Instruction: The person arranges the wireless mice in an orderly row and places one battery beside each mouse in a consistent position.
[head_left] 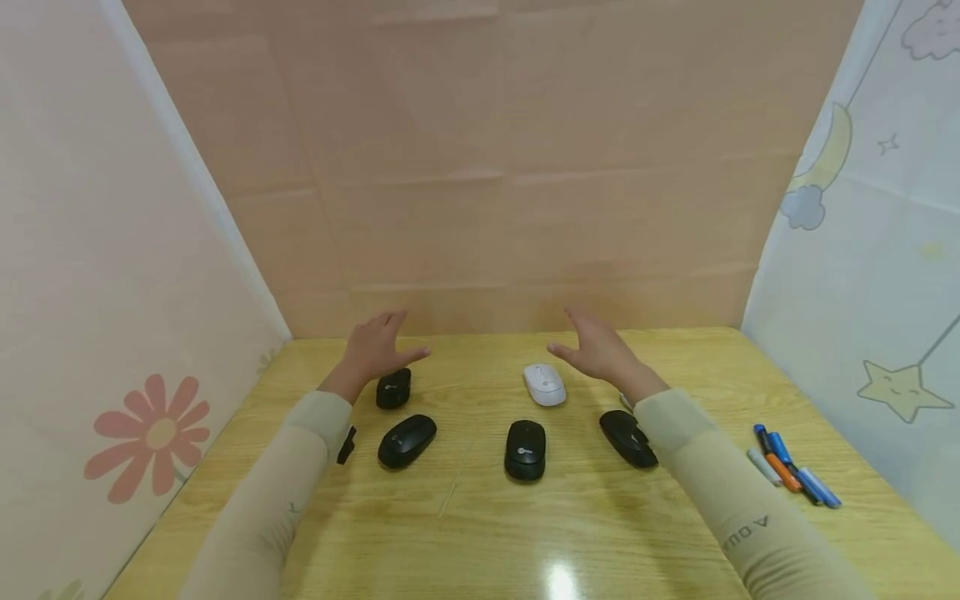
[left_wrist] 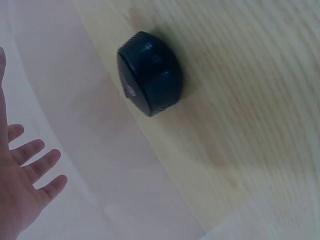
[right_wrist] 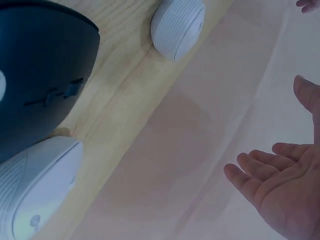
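Observation:
My left hand [head_left: 375, 346] is raised with its fingers spread, holding nothing, just above and behind a black mouse [head_left: 393, 389]. That mouse [left_wrist: 150, 75] also shows in the left wrist view, apart from the fingers. My right hand [head_left: 597, 348] hovers with relaxed, extended fingers to the right of a white mouse [head_left: 545, 386]. Below its sleeve lies another black mouse [head_left: 627, 437], partly covered. A second white mouse [right_wrist: 47, 187] shows fully enough in the right wrist view but is mostly hidden by the right wrist in the head view.
Nearer on the wooden table [head_left: 480, 533] are two more black mice, one left [head_left: 407, 442] and one central [head_left: 525, 450]. A dark object [head_left: 347, 446] peeks from behind the left sleeve. Several markers [head_left: 783, 471] lie at the right. Fabric walls [head_left: 480, 208] enclose the table.

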